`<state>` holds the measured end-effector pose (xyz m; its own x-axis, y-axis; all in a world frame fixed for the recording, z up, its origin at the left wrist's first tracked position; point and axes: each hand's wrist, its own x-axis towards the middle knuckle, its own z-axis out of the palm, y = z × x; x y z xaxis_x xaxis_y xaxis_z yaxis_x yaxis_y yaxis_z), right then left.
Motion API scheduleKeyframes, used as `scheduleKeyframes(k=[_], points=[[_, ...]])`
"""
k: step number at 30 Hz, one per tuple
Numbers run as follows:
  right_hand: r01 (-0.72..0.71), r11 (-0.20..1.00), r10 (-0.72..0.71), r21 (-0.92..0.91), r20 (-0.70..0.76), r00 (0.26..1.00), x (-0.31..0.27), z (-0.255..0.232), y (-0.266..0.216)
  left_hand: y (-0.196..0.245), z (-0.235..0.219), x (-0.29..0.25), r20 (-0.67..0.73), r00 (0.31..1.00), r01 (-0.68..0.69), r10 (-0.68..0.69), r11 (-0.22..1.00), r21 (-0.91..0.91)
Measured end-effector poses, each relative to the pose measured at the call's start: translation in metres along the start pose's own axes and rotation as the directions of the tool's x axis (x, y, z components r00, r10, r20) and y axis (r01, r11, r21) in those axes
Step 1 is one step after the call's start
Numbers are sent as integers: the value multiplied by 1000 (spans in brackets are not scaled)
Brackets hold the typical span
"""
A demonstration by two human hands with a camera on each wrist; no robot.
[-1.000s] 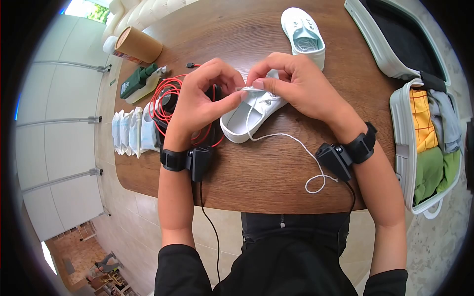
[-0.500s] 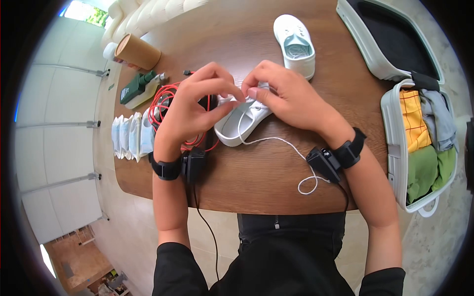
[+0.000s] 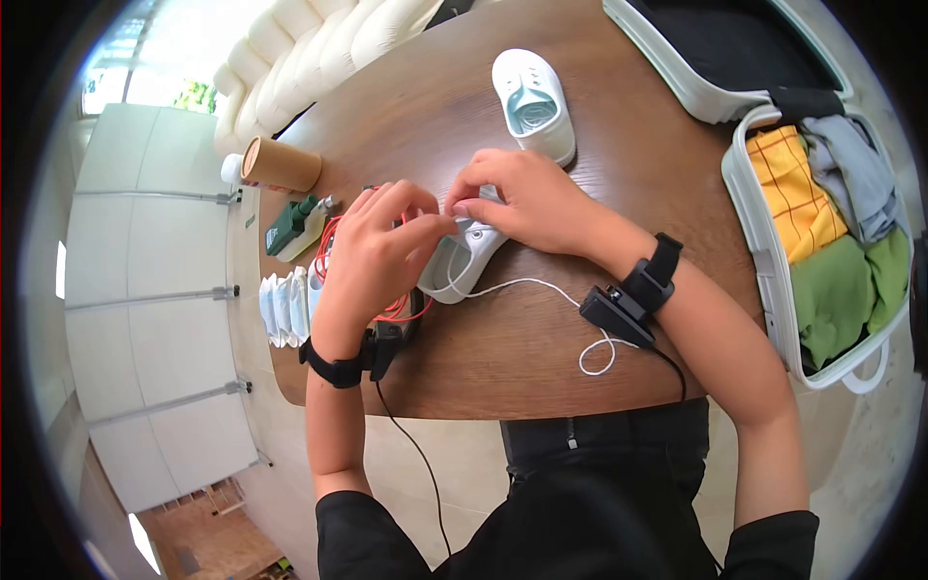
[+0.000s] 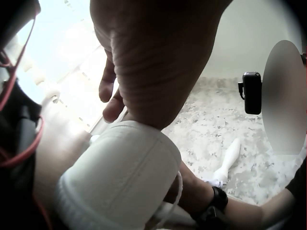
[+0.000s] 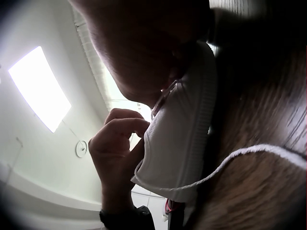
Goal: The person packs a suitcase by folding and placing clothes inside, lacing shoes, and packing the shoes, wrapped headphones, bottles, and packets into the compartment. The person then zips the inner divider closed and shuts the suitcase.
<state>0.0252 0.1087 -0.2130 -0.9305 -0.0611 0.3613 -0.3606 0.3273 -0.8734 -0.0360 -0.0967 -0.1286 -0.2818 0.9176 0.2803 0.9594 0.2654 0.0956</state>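
Observation:
A white canvas shoe [image 3: 480, 253] lies in front of me on the table, its heel toward me and its upper partly hidden by both hands. At its eyelets, my right hand [image 3: 536, 198] pinches the white shoelace between thumb and index finger. My left hand [image 3: 382, 253] meets it there, thumb and index fingertips brought together on the lace over the shoe opening. One long end of the shoelace [image 3: 527, 281] trails from the shoe across the wood to a loop near my right wrist. In the left wrist view, the shoe's heel [image 4: 129, 172] stands close below the left palm.
A second white shoe [image 3: 535, 108] stands farther back. Left on the table [image 3: 483, 367] are red cables [image 3: 394, 311], a green bottle [image 3: 287, 227], a cardboard tube [image 3: 282, 164] and packaged masks [image 3: 290, 307]. At right, an open suitcase [image 3: 757, 232] holds folded clothes [image 3: 831, 290].
The head view has shifted, so the table and shoes sit differently in it. Both hands stay at the shoe's eyelets, fingertips close together, with small finger movements at the lace.

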Motion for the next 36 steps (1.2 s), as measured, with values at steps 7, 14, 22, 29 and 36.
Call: scheduleKeyframes(k=[7,14,22,29,36], points=[[62,992,-63,-114,-11,998,-2,4,4,4,1,9,35,986,-164,161,970,178],[65,988,-64,-137,10,998,-2,1,1,6,1,7,94,976,-215,198,946,243],[89,989,-88,-120,13,996,0,1,3,2,1,4,77,991,-116,105,981,153],[71,992,-69,-108,26,997,-1,-1,2,6,-5,6,63,988,-147,138,975,168],[71,991,-68,-113,30,997,-2,-2,1,9,-7,4,80,972,-232,219,943,237]])
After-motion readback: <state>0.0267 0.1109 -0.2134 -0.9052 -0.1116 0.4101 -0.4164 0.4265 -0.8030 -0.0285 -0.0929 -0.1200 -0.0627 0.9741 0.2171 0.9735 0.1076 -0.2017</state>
